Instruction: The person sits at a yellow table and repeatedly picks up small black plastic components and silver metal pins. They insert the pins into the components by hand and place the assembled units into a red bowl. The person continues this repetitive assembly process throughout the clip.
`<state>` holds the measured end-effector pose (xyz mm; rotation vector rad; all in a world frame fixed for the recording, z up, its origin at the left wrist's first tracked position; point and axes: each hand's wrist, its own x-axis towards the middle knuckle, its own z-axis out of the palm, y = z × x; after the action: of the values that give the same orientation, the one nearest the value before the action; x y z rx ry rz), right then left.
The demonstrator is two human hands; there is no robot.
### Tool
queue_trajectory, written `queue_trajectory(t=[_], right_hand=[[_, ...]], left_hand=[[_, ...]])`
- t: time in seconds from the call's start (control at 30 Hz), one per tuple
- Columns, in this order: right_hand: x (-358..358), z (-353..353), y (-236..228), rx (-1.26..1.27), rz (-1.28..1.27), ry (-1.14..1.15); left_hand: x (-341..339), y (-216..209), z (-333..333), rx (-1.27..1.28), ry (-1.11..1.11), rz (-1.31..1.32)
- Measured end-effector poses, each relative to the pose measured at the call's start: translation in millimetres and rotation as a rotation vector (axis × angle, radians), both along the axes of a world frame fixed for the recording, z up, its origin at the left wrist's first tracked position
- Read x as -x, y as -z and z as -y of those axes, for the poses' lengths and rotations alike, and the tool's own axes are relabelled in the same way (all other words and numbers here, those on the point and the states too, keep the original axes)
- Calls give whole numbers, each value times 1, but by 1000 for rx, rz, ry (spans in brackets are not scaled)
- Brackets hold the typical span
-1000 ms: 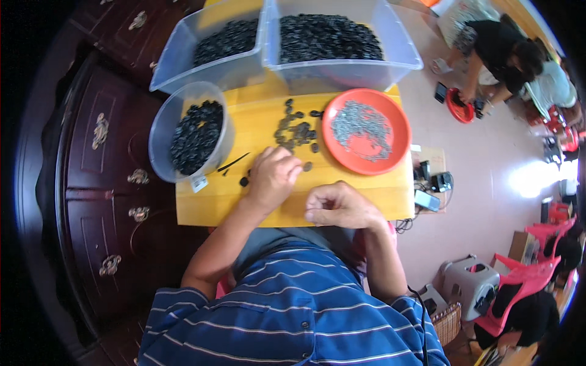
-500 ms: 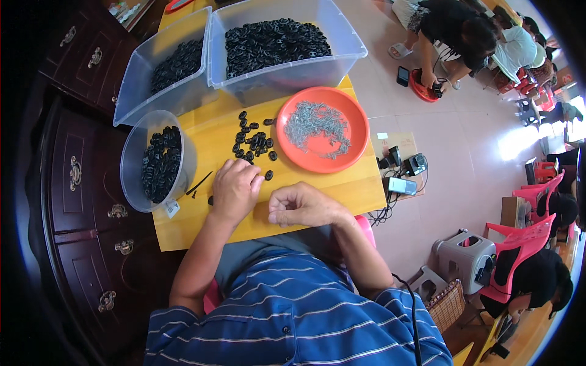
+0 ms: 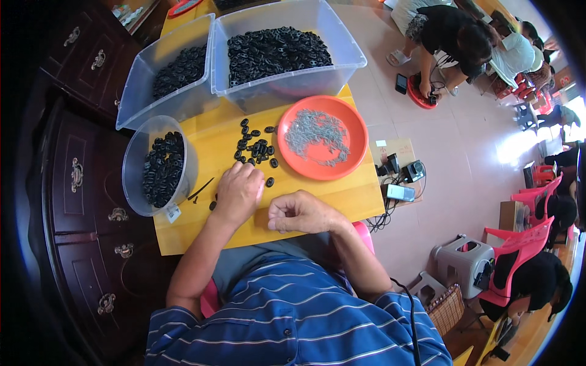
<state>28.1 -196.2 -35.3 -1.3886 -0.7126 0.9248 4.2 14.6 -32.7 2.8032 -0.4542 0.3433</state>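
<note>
My left hand (image 3: 240, 193) rests palm down on the yellow tabletop, fingers curled at the near edge of a loose cluster of small black oval pieces (image 3: 259, 149). Whatever lies under its fingertips is hidden. Close by on the right, my right hand (image 3: 302, 211) is held with thumb and curled fingers together; I cannot make out anything between them. A single black oval piece (image 3: 270, 182) lies just beyond the gap between both hands. Past my right hand, an orange plate (image 3: 305, 168) carries a heap of small silvery-grey pieces (image 3: 314, 133).
A round clear tub (image 3: 131, 189) of black pieces stands at left, beside a thin dark stick (image 3: 201, 188). Two large clear bins (image 3: 287, 85) of black pieces stand behind. Dark drawers (image 3: 76, 207) flank the left; devices with cables (image 3: 400, 193) lie on the floor at right.
The whole view has shifted slightly, so the table sits a little lower. My left hand has edged slightly toward the black pieces; my right hand keeps its curled pose.
</note>
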Motion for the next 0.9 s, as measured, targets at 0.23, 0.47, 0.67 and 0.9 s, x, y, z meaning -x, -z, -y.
queue_trajectory(t=[0.23,0.47,0.67,0.9], right_hand=[[1,-1,1,-9,-1,-5],[1,-1,3,-14,42,9],[-2,2,1,10,62,4],[-1,1,6,15,-1,57]], left_hand=[[-13,-6,2,-156,23,-86],[-15,-8,5,-91,-8,-68],[-9,-13,3,229,-54,-45],[24,-21,-12,512,-132,-71]])
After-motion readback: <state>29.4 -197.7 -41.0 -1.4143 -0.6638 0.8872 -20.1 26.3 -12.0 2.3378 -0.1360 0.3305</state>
